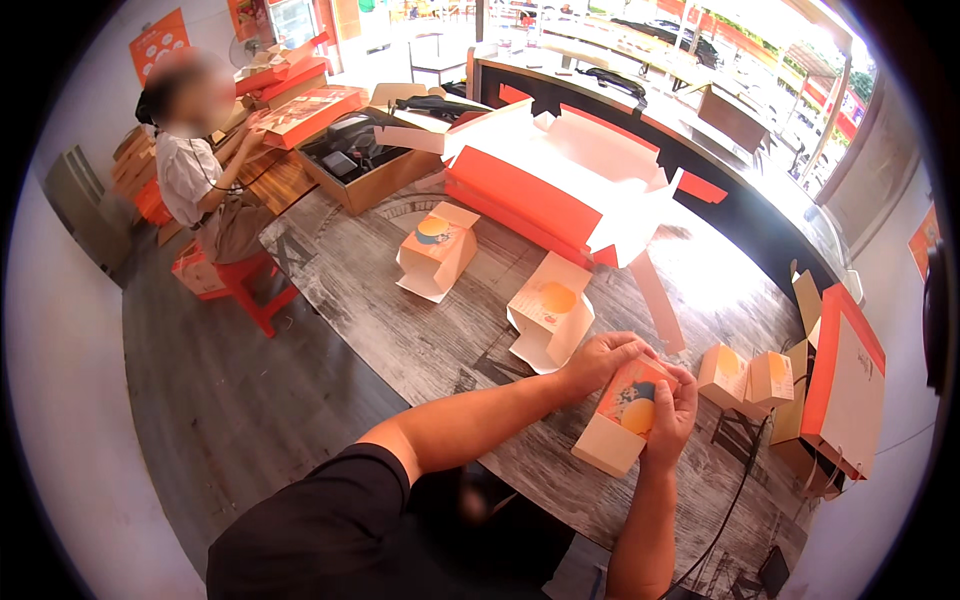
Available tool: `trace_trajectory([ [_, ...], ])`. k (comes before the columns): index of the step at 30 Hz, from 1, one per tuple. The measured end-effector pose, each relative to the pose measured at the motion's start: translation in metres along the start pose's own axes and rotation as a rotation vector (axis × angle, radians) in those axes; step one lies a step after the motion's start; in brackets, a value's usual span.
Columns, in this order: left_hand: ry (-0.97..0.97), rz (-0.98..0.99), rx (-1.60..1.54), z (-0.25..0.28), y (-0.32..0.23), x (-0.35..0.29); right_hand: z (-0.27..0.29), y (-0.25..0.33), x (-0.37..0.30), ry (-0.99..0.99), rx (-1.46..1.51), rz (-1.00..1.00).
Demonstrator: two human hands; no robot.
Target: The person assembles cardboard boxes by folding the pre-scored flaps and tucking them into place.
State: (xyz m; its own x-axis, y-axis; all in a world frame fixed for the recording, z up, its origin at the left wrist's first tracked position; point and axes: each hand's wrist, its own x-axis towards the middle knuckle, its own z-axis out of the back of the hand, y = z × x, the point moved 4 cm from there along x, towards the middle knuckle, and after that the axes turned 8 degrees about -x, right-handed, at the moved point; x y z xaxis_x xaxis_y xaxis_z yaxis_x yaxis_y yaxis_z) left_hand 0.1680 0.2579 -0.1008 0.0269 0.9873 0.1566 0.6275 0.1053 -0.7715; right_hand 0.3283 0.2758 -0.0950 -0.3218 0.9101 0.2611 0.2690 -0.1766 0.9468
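A small cardboard box point(608, 440), orange and cream with a yellow circle printed on it, is held over the near side of the table. My left hand point(603, 362) bends its fingers over the box's far end. Along the right side, my right hand point(672, 412) grips it with the thumb on the printed face. Just beyond my left hand stands a similar small box point(556, 292) with its near end open. Another open-ended small box point(440, 248) is farther left. To the right of my hands sit two more small boxes point(723, 372), side by side.
A large open orange carton point(530, 205) lies across the table's point(400, 345) far side. Left of it is a brown box of dark items point(375, 175). An orange-and-white bag point(835, 385) stands at right near a black cable point(735, 510). A person point(195, 165) sits at far left.
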Motion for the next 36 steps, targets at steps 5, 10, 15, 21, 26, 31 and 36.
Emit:
trace_trajectory([
  [5,-0.054,-0.047,0.289,0.003,-0.005,-0.001,-0.003,0.005,0.000,0.022,0.033,-0.036],
  [10,-0.013,-0.136,0.361,0.007,0.000,0.000,-0.003,0.006,0.000,0.039,0.062,-0.029],
  [15,-0.009,-0.155,0.410,0.006,0.000,0.000,-0.002,0.008,0.000,0.015,0.059,-0.028],
  [21,0.000,-0.149,0.411,0.004,-0.001,-0.002,-0.001,0.008,0.001,-0.013,0.059,-0.063],
  [26,0.011,-0.247,0.407,-0.013,-0.012,-0.008,0.014,0.002,0.004,-0.082,0.085,-0.143],
  [31,0.166,-0.354,0.605,-0.012,-0.023,-0.006,0.026,0.021,0.008,-0.207,0.231,-0.248],
  [36,0.339,-0.527,0.923,-0.034,-0.045,-0.019,0.022,0.018,0.011,-0.095,0.393,-0.394],
])
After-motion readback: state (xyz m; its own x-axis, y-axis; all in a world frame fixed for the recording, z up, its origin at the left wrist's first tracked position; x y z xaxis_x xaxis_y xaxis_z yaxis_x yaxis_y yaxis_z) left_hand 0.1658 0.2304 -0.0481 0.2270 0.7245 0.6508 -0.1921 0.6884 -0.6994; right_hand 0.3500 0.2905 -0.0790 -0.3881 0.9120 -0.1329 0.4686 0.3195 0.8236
